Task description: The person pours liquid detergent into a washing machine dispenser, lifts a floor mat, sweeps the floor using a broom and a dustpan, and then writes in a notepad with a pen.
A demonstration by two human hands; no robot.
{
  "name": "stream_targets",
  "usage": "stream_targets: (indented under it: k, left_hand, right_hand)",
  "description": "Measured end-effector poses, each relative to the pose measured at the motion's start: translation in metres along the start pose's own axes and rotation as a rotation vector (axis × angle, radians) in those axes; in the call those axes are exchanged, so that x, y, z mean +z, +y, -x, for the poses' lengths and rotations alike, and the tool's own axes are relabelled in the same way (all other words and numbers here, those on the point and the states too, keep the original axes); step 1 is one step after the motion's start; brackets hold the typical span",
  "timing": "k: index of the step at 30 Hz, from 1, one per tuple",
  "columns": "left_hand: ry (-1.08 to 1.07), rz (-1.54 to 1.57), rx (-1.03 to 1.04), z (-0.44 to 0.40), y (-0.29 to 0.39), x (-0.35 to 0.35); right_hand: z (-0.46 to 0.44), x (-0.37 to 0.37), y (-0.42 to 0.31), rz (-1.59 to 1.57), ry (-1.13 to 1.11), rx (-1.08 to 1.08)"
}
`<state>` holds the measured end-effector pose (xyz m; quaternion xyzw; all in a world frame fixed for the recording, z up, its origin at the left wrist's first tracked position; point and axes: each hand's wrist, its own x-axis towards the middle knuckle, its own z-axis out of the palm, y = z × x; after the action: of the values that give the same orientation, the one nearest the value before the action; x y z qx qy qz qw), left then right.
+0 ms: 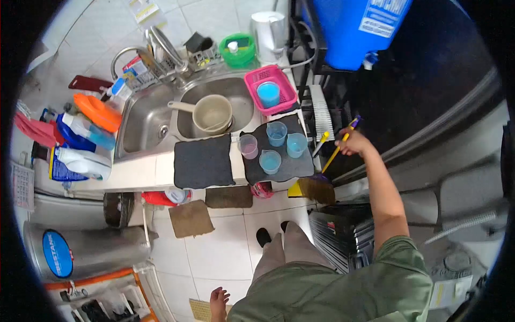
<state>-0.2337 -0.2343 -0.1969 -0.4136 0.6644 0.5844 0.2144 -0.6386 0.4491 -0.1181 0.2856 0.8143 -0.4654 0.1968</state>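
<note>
While I watch from my distant seat, the broom (pixel 332 156) is the thing in hand: its yellow handle passes through the fingers of the right hand (pixel 354 144), which look closed around it close to the purple upper end. Its long axis slants; from that grip I see it run down and back toward the person's feet, ending in brown bristles (pixel 317 191) beside a yellow dustpan (pixel 295 189), just past the desk's corner. I cannot tell whether the bristles touch the floor (pixel 214 257). The right hand is plainly the nearer one, its arm stretched far out; the left hand (pixel 219 298) hangs low by the body, well apart from the handle, its fingers loosely curled and, as far as I can see, holding nothing.

Just beside the right hand I make out a second stick (pixel 324 136) with a yellow tip, apart from the fingers. Further out, on the desk (pixel 155 170), four clear cups (pixel 277 134) stand on a dark mat (pixel 298 167), with another mat (pixel 204 163) next to it. Behind them I have a pink basket (pixel 251 86) holding a blue cup (pixel 268 95), then the sink (pixel 150 118) with a pot (pixel 213 114) in its right basin.
</note>
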Motion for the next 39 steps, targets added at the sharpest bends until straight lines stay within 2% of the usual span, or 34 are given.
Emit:
stream_targets:
  k: [2,3,4,6,7,8,9,10,12,13,14,16,17,18,19,20,21,22,23,24,25,26,28,30,32,33,34,36,39]
  left_hand:
    - [-0.045,-0.257,0.0,0.016,0.011,0.027]
    - [-0.091,-0.405,0.112,0.021,-0.001,0.031]
    - [-0.114,-0.343,0.06,0.029,-0.017,0.029]
    - [-0.189,-0.252,-0.031,0.042,-0.039,0.017]
    - [-0.103,-0.443,-0.243,0.06,-0.033,0.016]
    - [-0.046,-0.401,-0.256,0.068,-0.047,0.012]
    - [-0.005,-0.346,-0.24,0.075,-0.06,0.004]
    - [0.044,-0.294,-0.237,0.084,-0.077,-0.003]
    - [0.137,-0.27,-0.251,0.111,-0.128,-0.015]
    - [0.142,-0.371,-0.244,0.132,-0.164,-0.022]
    - [0.072,-0.68,-0.165,0.153,-0.204,-0.031]
    - [0.008,-1.012,-0.167,0.195,-0.265,-0.023]
    - [0.303,-0.227,-0.46,0.216,-0.25,-0.002]
    - [0.316,-0.213,-0.53,0.23,-0.249,0.01]
    - [0.308,-0.131,-0.605,0.237,-0.228,0.021]
    - [0.293,-0.046,-0.657,0.243,-0.212,0.026]
    - [0.333,0.079,-0.623,0.253,-0.229,0.033]
    - [0.369,0.202,-0.578,0.26,-0.248,0.038]
    - [0.401,0.301,-0.577,0.267,-0.255,0.043]
    - [0.434,0.398,-0.571,0.275,-0.263,0.049]
    - [0.44,0.445,-0.561,0.285,-0.278,0.054]
    - [0.459,0.467,-0.582,0.295,-0.295,0.06]
    - [0.487,0.518,-0.624,0.316,-0.34,0.074]
    - [0.54,0.478,-0.634,0.33,-0.399,0.094]
    - [0.557,0.431,-0.649,0.342,-0.45,0.109]
    - [0.625,0.542,-0.595,0.337,-0.501,0.128]
    - [0.637,0.621,-0.627,0.333,-0.532,0.137]
    - [0.714,0.549,-0.65,0.317,-0.591,0.149]
    - [0.853,0.721,-0.776,0.277,-0.644,0.146]
  right_hand:
    - [-0.029,0.036,0.019,-0.318,-0.18,0.055]
    - [-0.05,0.056,0.03,-0.353,-0.194,0.08]
    - [-0.087,0.077,0.053,-0.347,-0.145,0.112]
    - [-0.11,0.087,0.073,-0.086,-0.081,0.145]
    - [-0.12,0.087,0.093,0.358,0.175,0.07]
    - [-0.129,0.087,0.109,0.806,0.429,-0.021]
    - [-0.099,0.069,0.082,1.03,0.356,-0.046]
    - [-0.095,0.054,0.084,1.393,0.328,-0.208]
    - [-0.116,0.041,0.088,1.688,0.136,-0.061]
    - [-0.126,0.034,0.092,1.823,0.022,-0.008]
    - [-0.118,0.021,0.099,1.725,0.125,-0.235]
    - [-0.151,0.015,0.108,1.947,0.085,-0.293]
    - [-0.164,0.016,0.114,2.064,0.04,-0.282]
    - [-0.169,0.019,0.122,2.139,-0.014,-0.273]
    - [-0.186,0.018,0.146,2.009,-0.043,-0.206]
    - [-0.174,0.023,0.15,2.048,-0.107,-0.275]
    - [-0.139,0.045,0.136,2.062,-0.211,-0.164]
    - [-0.135,0.044,0.158,2.067,-0.262,-0.392]
    - [-0.096,0.069,0.144,2.206,-0.203,-0.369]
    - [0.003,0.104,0.092,2.198,-0.227,-0.593]
    - [0.023,0.124,0.091,2.181,-0.256,-0.499]
    - [0.06,0.132,0.086,2.075,-0.227,-0.689]
    - [0.117,0.153,0.071,2.062,-0.2,-0.853]
    - [0.14,0.184,0.071,2.045,-0.179,-0.756]
    - [0.266,0.247,0.021,2.104,-0.319,-0.542]
    - [0.339,0.279,-0.003,2.125,-0.386,-0.425]
    - [0.343,0.297,0.007,2.116,-0.372,-0.389]
    - [0.334,0.328,0.016,2.028,-0.369,-0.333]
    - [0.349,0.404,0.011,1.948,-0.396,-0.334]
